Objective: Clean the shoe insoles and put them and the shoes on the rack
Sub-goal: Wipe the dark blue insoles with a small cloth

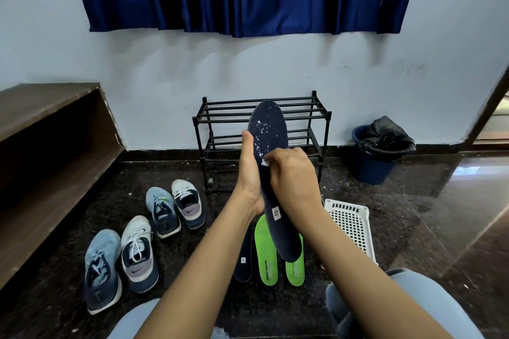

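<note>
We see the navy insole (268, 129) held up in the middle of the frame, toe end upward, in front of the black rack (321, 107) that stands against the wall. White specks dot its upper half. The left hand (249, 173) has its grip closed on the insole's left edge, thumb lying up along the rim and palm behind it. The right hand (293, 176) has its fingers curled, its grip pinching a small white wad (265, 162) against the insole's face, just below the specks.

Below the hands, on the dark floor (413, 215), we find a second navy insole (243, 259) and two green insoles, the left one (265, 253) in plain view and the right one (295, 270) partly hidden by the heel of the raised insole.

In the lower left of the frame four shoes stand on the floor: a near blue shoe (102, 270) touching a near white shoe (139, 253), and beyond them a far blue shoe (162, 212) beside a far white shoe (188, 203).

A white basket (351, 226) lies right of centre, and a blue bucket (371, 170) lined with a black bag stands by the wall, right of the rack.
</note>
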Demonstrator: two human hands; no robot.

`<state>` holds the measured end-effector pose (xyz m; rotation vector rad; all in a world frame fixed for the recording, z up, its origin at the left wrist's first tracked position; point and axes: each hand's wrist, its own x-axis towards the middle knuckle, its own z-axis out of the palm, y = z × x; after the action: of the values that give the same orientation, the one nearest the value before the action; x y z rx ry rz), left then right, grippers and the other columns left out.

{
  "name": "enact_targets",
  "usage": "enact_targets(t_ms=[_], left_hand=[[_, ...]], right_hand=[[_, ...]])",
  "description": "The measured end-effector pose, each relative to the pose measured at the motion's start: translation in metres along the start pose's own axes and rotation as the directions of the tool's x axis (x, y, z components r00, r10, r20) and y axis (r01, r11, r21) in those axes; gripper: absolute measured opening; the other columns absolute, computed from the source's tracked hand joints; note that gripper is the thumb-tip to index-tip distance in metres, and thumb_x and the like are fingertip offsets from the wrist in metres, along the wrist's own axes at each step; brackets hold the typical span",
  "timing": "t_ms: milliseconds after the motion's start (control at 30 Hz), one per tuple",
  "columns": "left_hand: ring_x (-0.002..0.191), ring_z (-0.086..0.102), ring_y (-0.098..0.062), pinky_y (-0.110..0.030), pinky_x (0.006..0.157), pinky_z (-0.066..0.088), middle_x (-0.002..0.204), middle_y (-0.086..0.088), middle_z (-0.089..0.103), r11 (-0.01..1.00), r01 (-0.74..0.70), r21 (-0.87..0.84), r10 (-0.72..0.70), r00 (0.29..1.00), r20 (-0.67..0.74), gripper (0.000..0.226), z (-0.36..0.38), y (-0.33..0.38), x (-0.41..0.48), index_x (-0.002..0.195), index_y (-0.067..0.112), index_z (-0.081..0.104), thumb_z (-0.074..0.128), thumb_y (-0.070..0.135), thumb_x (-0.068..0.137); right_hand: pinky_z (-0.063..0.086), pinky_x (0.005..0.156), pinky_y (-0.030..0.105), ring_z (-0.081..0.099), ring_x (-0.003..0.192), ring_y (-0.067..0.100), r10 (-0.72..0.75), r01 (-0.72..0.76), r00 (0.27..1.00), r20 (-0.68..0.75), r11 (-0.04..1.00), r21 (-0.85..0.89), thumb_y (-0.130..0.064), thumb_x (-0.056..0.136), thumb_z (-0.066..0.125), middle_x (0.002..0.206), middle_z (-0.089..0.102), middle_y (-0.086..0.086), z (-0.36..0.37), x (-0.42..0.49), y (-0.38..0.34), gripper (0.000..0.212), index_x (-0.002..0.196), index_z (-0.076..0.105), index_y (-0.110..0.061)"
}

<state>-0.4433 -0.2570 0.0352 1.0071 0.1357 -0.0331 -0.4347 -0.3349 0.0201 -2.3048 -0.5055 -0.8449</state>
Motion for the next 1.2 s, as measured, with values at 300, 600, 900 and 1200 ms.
enact_targets(t_ms=[300,600,900,1200], left_hand=[[0.09,0.064,-0.027,-0.037,0.088,0.052,0.1,-0.017,0.069,0.999,-0.035,0.042,0.036,0.998,-0.046,0.083,-0.006,0.007,0.003,0.106,0.005,0.069,0.02,0.071,0.094],[0.074,0.067,-0.016,-0.028,0.072,0.053,0.085,-0.003,0.07,0.999,0.034,-0.025,-0.033,0.999,0.022,0.072,0.002,0.002,-0.001,0.092,0.015,0.069,0.027,0.073,0.091],[0.077,0.066,-0.018,-0.027,0.072,0.054,0.089,-0.008,0.071,1.0,-0.008,-0.005,0.008,1.0,-0.009,0.076,-0.002,0.004,0.002,0.093,0.009,0.07,0.022,0.068,0.095],[0.079,0.064,-0.02,-0.029,0.074,0.052,0.088,-0.008,0.07,1.0,0.001,-0.003,-0.001,1.0,-0.02,0.077,-0.002,0.003,0.002,0.096,0.007,0.069,0.023,0.069,0.094]], right_hand=[[0.047,0.056,0.032,0.055,0.072,0.027,-0.088,0.086,0.991,0.099,0.996,0.025,-0.006,0.073,0.046,0.068,0.063,0.006,0.003,-0.02,-0.01,0.02,0.075,0.065,-0.008],[0.047,0.056,0.034,0.054,0.074,0.027,-0.04,0.041,0.998,0.038,0.999,-0.016,0.002,0.075,0.051,0.068,0.062,0.006,-0.005,0.0,0.002,0.017,0.077,0.065,-0.008],[0.05,0.06,0.037,0.056,0.078,0.028,-0.065,0.06,0.991,0.12,0.997,0.047,-0.003,0.073,0.048,0.072,0.066,0.007,-0.002,-0.009,0.0,0.021,0.077,0.068,-0.008],[0.048,0.061,0.035,0.054,0.081,0.028,-0.035,0.036,0.987,0.155,0.999,-0.007,-0.004,0.076,0.047,0.075,0.066,0.008,-0.002,-0.011,-0.002,0.022,0.08,0.068,-0.007]])
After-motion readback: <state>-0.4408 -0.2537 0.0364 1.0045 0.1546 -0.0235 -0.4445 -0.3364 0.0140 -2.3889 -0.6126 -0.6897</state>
